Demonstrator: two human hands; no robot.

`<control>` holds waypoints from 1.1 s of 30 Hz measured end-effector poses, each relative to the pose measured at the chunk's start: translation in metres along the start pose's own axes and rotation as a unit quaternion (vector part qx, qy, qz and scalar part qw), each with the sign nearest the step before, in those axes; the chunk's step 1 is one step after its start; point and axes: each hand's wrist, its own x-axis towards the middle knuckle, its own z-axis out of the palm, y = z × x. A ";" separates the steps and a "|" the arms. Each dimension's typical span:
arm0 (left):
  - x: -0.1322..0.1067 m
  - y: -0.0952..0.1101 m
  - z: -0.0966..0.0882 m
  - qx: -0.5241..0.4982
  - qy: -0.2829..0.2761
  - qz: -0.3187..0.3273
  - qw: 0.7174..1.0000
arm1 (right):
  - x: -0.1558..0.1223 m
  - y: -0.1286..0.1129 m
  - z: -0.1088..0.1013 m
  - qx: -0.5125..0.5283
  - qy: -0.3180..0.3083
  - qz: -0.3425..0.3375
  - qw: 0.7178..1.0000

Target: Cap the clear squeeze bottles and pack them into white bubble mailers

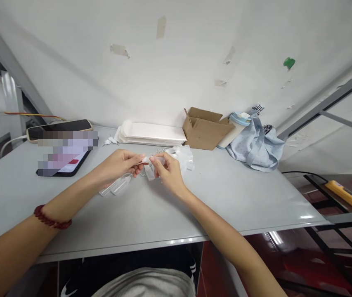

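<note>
My left hand and my right hand meet over the middle of the table. Between their fingertips is a small white and translucent plastic piece, pinched from both sides. Fingers hide much of it, so its exact kind does not show. Below my left hand lie two clear, narrow plastic tubes. Behind and beside my right hand is a loose pile of similar clear and whitish plastic pieces. A few small white pieces with thin tips rest beyond my left hand.
Against the wall stand a stack of white flat sleeves, an open cardboard box, a tumbler with a blue lid and a light blue cloth bag. Two phones, one dark and one lit, lie left on the grey table.
</note>
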 end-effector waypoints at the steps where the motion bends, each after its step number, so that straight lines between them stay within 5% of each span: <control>1: 0.000 0.000 0.001 0.033 0.009 0.018 0.999 | 0.001 -0.001 -0.001 0.012 -0.008 0.015 1.000; 9: -0.004 0.004 0.009 0.197 0.112 0.208 0.952 | 0.007 -0.012 -0.005 0.193 -0.065 0.181 0.962; 17: -0.001 0.004 0.005 0.082 0.044 0.056 0.994 | 0.004 -0.004 0.000 0.137 -0.017 0.042 0.990; 21: -0.004 0.005 0.005 0.136 0.056 0.102 0.984 | 0.003 -0.004 -0.001 0.098 -0.014 0.022 0.995; 28: -0.006 -0.001 0.009 0.270 0.133 0.292 0.908 | 0.010 -0.017 -0.013 0.168 -0.111 0.210 0.957; 30: -0.006 0.000 0.009 0.251 0.133 0.268 0.921 | 0.011 -0.016 -0.013 0.157 -0.118 0.214 0.957; 33: -0.006 0.005 0.008 0.159 0.092 0.165 0.969 | 0.009 -0.013 -0.011 0.084 -0.079 0.114 0.987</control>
